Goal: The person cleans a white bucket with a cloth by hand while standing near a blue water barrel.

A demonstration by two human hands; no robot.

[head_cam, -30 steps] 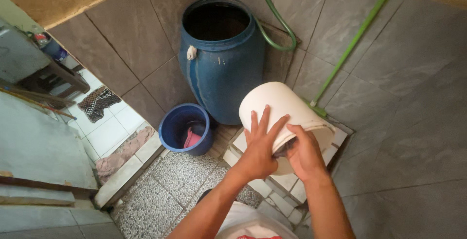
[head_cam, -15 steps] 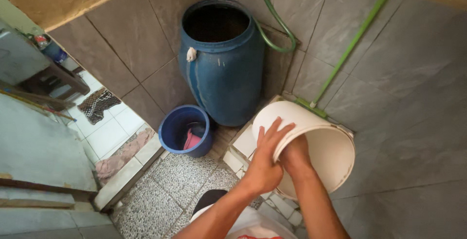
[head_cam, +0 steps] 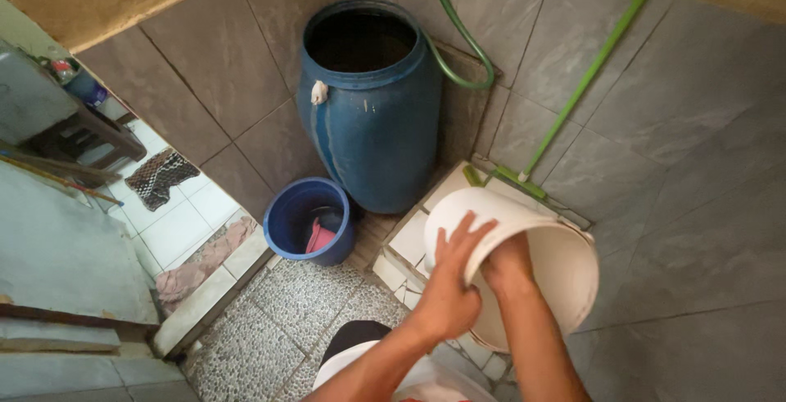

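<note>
I hold a white plastic bucket (head_cam: 557,267) tilted on its side, mouth turned toward me, over a white tiled ledge (head_cam: 409,240). My left hand (head_cam: 452,283) is spread flat on the bucket's outer wall near the rim. My right hand (head_cam: 506,264) reaches inside the bucket's mouth; its fingers are hidden by the rim, so what they touch is unseen.
A tall blue drum (head_cam: 372,115) stands open in the corner with a green hose (head_cam: 458,38) running into it. A small blue bucket (head_cam: 309,220) with a pink scoop sits on the pebble floor. A green-handled broom (head_cam: 589,70) leans on the grey tiled wall.
The white bucket has turned from mouth-down to mouth toward me and dropped lower. My right hand went from the rim to inside the bucket.
</note>
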